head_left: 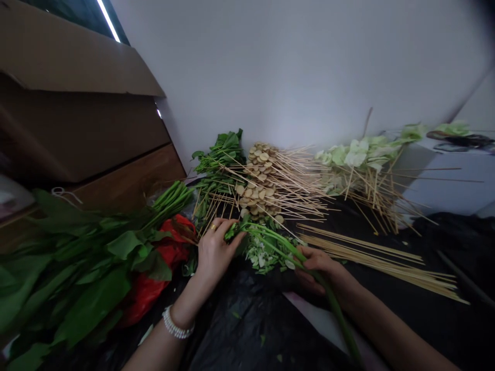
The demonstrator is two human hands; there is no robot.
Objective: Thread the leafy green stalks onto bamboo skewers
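my left hand (215, 251) is closed around the leafy end of a bunch of green stems (270, 242), with the fingers curled over it. my right hand (317, 268) grips the same bunch lower down, where the long stalks run back toward me and pass under my wrist. so both hands are clamped on one bunch, a little apart from each other, above the black plastic sheet (247, 319) that covers the work surface.

the open room is mostly near me: the sheet between my forearms is bare but for a few small green bits. just behind the bunch lies a small heap of cut pieces (266, 257).

on the left, a big pile of leafy greens (77, 257) lies over a red bag (170, 252) and comes close to my left hand. behind it stand brown cardboard boxes (77, 103), which close that side.

on the right, a row of bare bamboo skewers (379, 257) lies just beside my right hand.

further back, against the white wall (309, 67), there are skewered greens (220, 159), skewered mushroom slices (261, 180) and skewers with pale cabbage leaves (359, 159). their sticks point in many directions and cross each other.
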